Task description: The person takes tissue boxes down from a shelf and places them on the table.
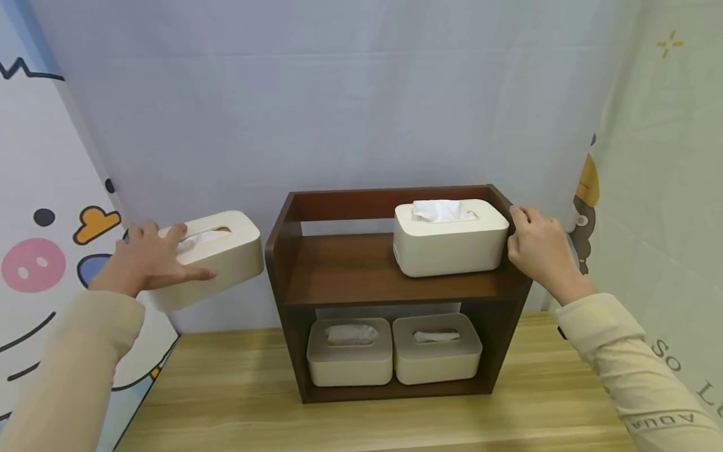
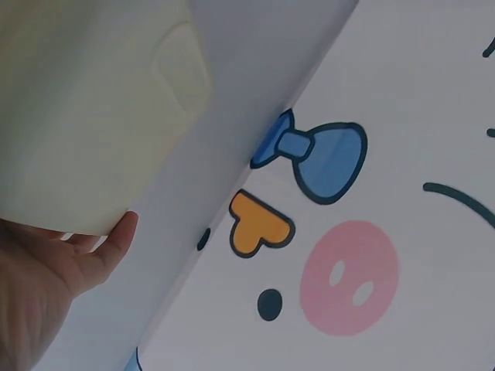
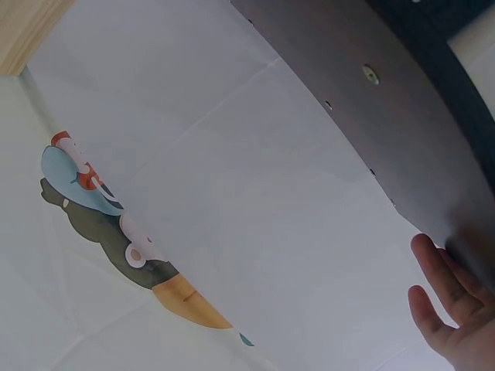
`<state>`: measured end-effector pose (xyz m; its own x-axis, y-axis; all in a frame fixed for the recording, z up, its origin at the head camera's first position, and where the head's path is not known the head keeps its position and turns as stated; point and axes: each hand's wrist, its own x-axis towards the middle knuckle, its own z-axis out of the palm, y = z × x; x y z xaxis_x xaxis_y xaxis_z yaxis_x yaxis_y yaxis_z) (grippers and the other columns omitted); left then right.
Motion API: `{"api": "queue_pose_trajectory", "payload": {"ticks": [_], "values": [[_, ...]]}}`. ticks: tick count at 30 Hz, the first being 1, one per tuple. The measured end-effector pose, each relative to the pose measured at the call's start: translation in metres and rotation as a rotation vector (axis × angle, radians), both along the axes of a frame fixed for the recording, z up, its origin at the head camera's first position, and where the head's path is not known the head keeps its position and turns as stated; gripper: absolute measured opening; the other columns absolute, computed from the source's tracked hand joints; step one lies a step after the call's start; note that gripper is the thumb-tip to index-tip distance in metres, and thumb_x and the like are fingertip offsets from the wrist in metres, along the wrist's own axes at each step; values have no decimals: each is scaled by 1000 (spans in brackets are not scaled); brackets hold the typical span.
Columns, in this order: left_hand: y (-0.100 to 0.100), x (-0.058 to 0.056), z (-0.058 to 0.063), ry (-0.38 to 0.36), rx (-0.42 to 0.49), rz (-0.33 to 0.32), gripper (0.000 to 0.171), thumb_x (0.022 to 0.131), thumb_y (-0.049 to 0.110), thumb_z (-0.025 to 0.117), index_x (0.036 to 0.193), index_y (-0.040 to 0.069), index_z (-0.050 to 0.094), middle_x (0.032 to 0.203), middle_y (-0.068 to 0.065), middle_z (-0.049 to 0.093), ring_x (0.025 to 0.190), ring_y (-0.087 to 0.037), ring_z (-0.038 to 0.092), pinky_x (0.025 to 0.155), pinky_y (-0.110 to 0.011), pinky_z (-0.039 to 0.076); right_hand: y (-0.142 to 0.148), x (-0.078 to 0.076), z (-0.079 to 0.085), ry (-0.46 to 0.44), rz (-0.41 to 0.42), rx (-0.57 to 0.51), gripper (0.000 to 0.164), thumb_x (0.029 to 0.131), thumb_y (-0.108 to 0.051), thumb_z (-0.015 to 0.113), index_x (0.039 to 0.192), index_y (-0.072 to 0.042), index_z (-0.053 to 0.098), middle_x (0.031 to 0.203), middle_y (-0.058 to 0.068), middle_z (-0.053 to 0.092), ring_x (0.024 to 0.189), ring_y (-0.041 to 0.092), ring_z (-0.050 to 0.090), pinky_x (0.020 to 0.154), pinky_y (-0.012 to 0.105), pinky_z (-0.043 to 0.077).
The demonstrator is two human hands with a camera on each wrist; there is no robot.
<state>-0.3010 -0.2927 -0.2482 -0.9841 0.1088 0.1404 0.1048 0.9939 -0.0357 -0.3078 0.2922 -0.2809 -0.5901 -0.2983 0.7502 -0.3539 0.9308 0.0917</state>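
Note:
My left hand (image 1: 154, 256) grips a cream tissue box (image 1: 237, 254) from above, its thumb along the near side. The box is tilted in the air, left of the dark brown two-tier shelf (image 1: 344, 267); its smooth underside shows in the left wrist view. At the shelf's right side panel, the fingers of my right hand (image 1: 539, 248) curl over the upper edge; the right wrist view shows that panel (image 3: 379, 100) from outside. Close by this hand, a second tissue box (image 1: 452, 248) with white tissue sticking out stands on the upper tier's right half.
Two more tissue boxes, one on the left (image 1: 350, 370) and one on the right (image 1: 437, 364), stand side by side on the lower tier. The shelf stands on a wood-grain table (image 1: 226, 376). A cartoon-printed sheet (image 1: 51, 207) hangs at left, a pale green one (image 1: 666, 188) at right.

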Motion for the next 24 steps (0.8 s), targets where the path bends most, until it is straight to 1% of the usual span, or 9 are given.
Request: {"api": "queue_pose_trajectory", "payload": {"ticks": [3,7,11,14,21,24], "values": [[-2,-1,-19,-11,6,-2,114,63,82,49,138,0,27,120,-42,31,108,-60,28,81,-73,27,1,0,0,9,3,4,39,76,1,50,113,13,54,101,30,58,80,45,59,67,56,44],[-4,-1,-46,-22,24,-13,114,63,82,50,138,-1,28,121,-43,30,109,-62,27,81,-74,25,0,-1,0,15,1,7,38,76,1,50,112,13,55,100,29,58,81,44,59,67,55,44],[-8,-2,-76,-11,44,-31,113,63,82,50,138,-1,29,121,-42,30,109,-61,27,79,-73,27,0,-1,0,24,0,11,38,76,1,50,112,14,55,99,29,58,80,44,60,66,54,45],[-9,0,-96,11,62,-46,112,64,80,52,137,-1,31,122,-41,31,110,-60,28,79,-72,28,0,-1,0,24,0,9,38,76,1,50,112,14,55,99,29,58,79,44,60,65,54,45],[-8,3,-137,36,79,-68,107,64,77,56,135,0,36,121,-40,33,110,-59,30,79,-70,29,0,-1,0,10,-6,12,39,76,1,49,113,13,54,100,29,58,81,44,60,66,55,45],[-9,3,-152,51,77,-79,106,63,77,57,134,1,38,120,-39,35,110,-58,32,78,-69,30,1,-1,0,-3,-12,14,39,76,0,50,113,13,54,101,29,57,81,44,59,67,55,44]]}}
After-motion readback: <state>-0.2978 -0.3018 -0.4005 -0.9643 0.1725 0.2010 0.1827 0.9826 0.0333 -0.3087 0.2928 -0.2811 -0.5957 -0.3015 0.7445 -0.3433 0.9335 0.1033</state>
